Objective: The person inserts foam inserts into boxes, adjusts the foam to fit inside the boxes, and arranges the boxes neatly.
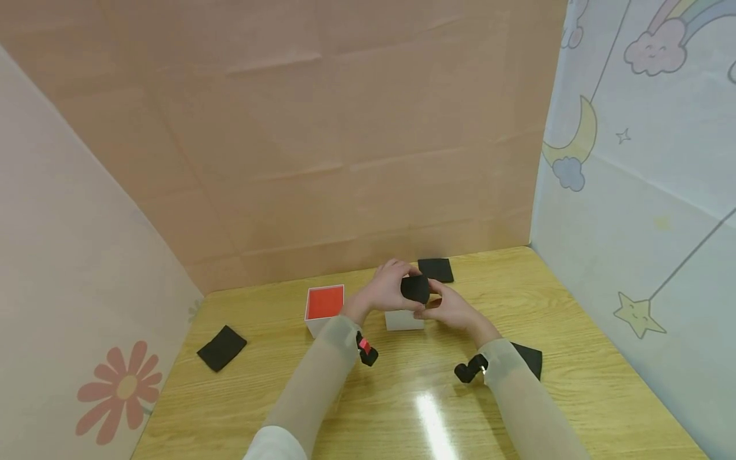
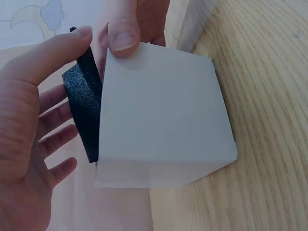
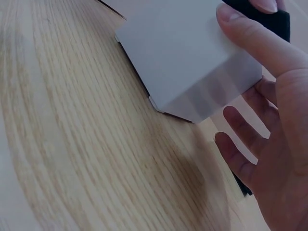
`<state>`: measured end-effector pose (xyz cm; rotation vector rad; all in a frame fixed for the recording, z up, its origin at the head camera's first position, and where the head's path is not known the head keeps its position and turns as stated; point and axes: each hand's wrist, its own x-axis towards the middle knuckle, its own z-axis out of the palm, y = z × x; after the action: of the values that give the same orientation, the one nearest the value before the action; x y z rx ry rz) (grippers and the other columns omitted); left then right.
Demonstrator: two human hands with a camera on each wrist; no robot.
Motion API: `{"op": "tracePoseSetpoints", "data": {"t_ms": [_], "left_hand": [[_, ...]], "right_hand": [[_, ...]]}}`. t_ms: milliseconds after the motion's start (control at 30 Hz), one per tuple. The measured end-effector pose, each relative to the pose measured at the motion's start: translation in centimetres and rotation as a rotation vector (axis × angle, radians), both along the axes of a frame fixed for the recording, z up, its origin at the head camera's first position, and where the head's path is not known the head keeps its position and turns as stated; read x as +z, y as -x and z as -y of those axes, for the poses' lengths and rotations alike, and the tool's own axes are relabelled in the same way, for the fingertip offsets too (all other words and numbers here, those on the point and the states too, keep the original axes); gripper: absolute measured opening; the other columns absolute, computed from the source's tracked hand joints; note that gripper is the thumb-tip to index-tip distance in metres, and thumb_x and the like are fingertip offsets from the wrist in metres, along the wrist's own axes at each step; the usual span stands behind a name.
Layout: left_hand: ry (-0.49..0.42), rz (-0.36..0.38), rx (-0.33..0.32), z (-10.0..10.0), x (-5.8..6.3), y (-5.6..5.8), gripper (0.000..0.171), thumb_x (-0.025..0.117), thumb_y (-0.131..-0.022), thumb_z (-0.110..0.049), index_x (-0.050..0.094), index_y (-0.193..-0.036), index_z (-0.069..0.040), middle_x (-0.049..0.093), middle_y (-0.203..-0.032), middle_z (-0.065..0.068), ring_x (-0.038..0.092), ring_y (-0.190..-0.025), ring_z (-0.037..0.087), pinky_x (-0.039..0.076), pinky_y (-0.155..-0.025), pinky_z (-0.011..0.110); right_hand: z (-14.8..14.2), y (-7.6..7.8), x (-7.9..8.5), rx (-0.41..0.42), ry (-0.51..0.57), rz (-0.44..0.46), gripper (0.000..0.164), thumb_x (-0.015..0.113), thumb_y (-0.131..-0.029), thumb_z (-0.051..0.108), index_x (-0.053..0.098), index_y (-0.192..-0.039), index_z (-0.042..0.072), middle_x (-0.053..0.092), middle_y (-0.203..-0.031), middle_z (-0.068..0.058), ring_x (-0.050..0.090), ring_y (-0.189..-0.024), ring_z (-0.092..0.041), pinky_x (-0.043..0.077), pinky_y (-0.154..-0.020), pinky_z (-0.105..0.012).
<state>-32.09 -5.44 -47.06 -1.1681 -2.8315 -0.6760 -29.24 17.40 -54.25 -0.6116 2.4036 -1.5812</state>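
My left hand (image 1: 389, 289) pinches a bent black square sheet (image 1: 415, 289) between thumb and fingers, just over a white box (image 1: 405, 321). In the left wrist view the sheet (image 2: 84, 106) curves against the side of the box (image 2: 163, 106) that faces away from the table. My right hand (image 1: 454, 311) grips the box from the right, its thumb (image 3: 240, 26) flat on the white face and its fingers around the far side. The sheet hides the top of the box in the head view.
Left of the hands stands a white box with a red top (image 1: 325, 303). Flat black squares lie on the wooden table (image 1: 276, 396): one at the left (image 1: 222, 348), one at the back (image 1: 436, 269), and one partly behind the right forearm (image 1: 530, 359). Cloth walls surround the table's back and sides.
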Motion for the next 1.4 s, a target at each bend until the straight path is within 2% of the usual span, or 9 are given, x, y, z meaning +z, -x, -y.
{"op": "tracePoseSetpoints", "data": {"t_ms": [167,333,400,533,633,933,1133,1233,1400], "left_hand": [[-0.041,-0.045,0.009,-0.2,1.1,-0.3,0.075,0.089,-0.083,-0.053,0.067,-0.142,-0.013,0.066,-0.131,-0.001,0.055,-0.125,0.02,0.05,-0.104,0.037],[0.063,-0.097,0.055,-0.4,1.9,-0.6,0.074,0.087,-0.083,-0.058,0.068,-0.139,-0.015,0.065,-0.13,-0.001,0.06,-0.117,0.018,0.052,-0.1,0.034],[0.105,-0.078,0.071,-0.3,1.8,-0.6,0.072,0.086,-0.084,-0.06,0.068,-0.138,-0.016,0.065,-0.128,-0.002,0.061,-0.111,0.015,0.054,-0.094,0.031],[0.113,0.018,0.095,-0.2,1.3,-0.6,0.072,0.087,-0.084,-0.059,0.067,-0.138,-0.016,0.065,-0.126,-0.003,0.062,-0.103,0.013,0.055,-0.084,0.026],[0.102,0.051,0.102,0.0,1.1,-0.5,0.074,0.088,-0.084,-0.056,0.066,-0.142,-0.015,0.066,-0.127,-0.002,0.063,-0.104,0.013,0.056,-0.086,0.026],[0.067,0.034,0.076,0.0,1.7,-0.5,0.071,0.085,-0.089,-0.05,0.065,-0.146,-0.013,0.063,-0.134,0.005,0.061,-0.109,0.016,0.056,-0.091,0.029],[0.18,-0.021,0.054,-0.3,2.4,-0.9,0.073,0.084,-0.089,-0.053,0.063,-0.149,-0.017,0.061,-0.133,0.001,0.062,-0.105,0.015,0.057,-0.089,0.028],[0.222,-0.011,0.059,-0.4,2.4,-1.1,0.073,0.084,-0.089,-0.053,0.063,-0.15,-0.019,0.06,-0.134,0.0,0.062,-0.105,0.014,0.056,-0.088,0.028],[0.23,0.013,0.079,-0.5,2.5,-1.3,0.073,0.085,-0.089,-0.051,0.062,-0.15,-0.018,0.06,-0.137,0.001,0.063,-0.105,0.015,0.057,-0.09,0.03]], "right_hand": [[0.1,-0.1,-0.1,-0.021,-0.006,0.036,0.092,0.088,-0.092,0.032,0.037,-0.167,0.015,0.046,-0.163,-0.012,0.067,-0.122,-0.035,0.057,-0.1,-0.048],[0.2,-0.3,0.0,-0.057,-0.055,0.054,0.106,0.088,-0.091,0.04,0.025,-0.171,0.011,0.032,-0.171,-0.018,0.062,-0.13,-0.042,0.054,-0.104,-0.054],[0.2,-0.4,0.0,-0.057,-0.066,0.044,0.107,0.087,-0.091,0.04,0.023,-0.172,0.011,0.032,-0.171,-0.019,0.061,-0.13,-0.042,0.055,-0.103,-0.054],[0.3,-0.4,0.1,-0.048,-0.052,0.05,0.105,0.088,-0.092,0.036,0.024,-0.172,0.015,0.039,-0.166,-0.017,0.062,-0.129,-0.042,0.055,-0.103,-0.052],[0.3,-0.4,0.2,-0.054,-0.065,0.051,0.106,0.088,-0.091,0.036,0.022,-0.172,0.014,0.039,-0.166,-0.018,0.061,-0.13,-0.044,0.055,-0.104,-0.053],[0.3,-0.4,0.1,-0.056,-0.092,0.026,0.106,0.087,-0.091,0.043,0.024,-0.172,0.013,0.029,-0.174,-0.013,0.057,-0.135,-0.043,0.053,-0.106,-0.056],[0.2,-0.4,0.0,-0.045,-0.067,0.021,0.103,0.087,-0.093,0.037,0.024,-0.172,0.016,0.034,-0.171,-0.015,0.059,-0.133,-0.044,0.053,-0.106,-0.056],[0.1,-0.3,-0.1,-0.038,-0.047,0.035,0.103,0.087,-0.093,0.034,0.023,-0.172,0.017,0.036,-0.169,-0.017,0.059,-0.133,-0.045,0.052,-0.106,-0.057],[0.1,-0.4,-0.1,-0.033,-0.043,0.049,0.104,0.086,-0.093,0.035,0.021,-0.173,0.019,0.035,-0.169,-0.017,0.057,-0.134,-0.047,0.05,-0.108,-0.059]]}}
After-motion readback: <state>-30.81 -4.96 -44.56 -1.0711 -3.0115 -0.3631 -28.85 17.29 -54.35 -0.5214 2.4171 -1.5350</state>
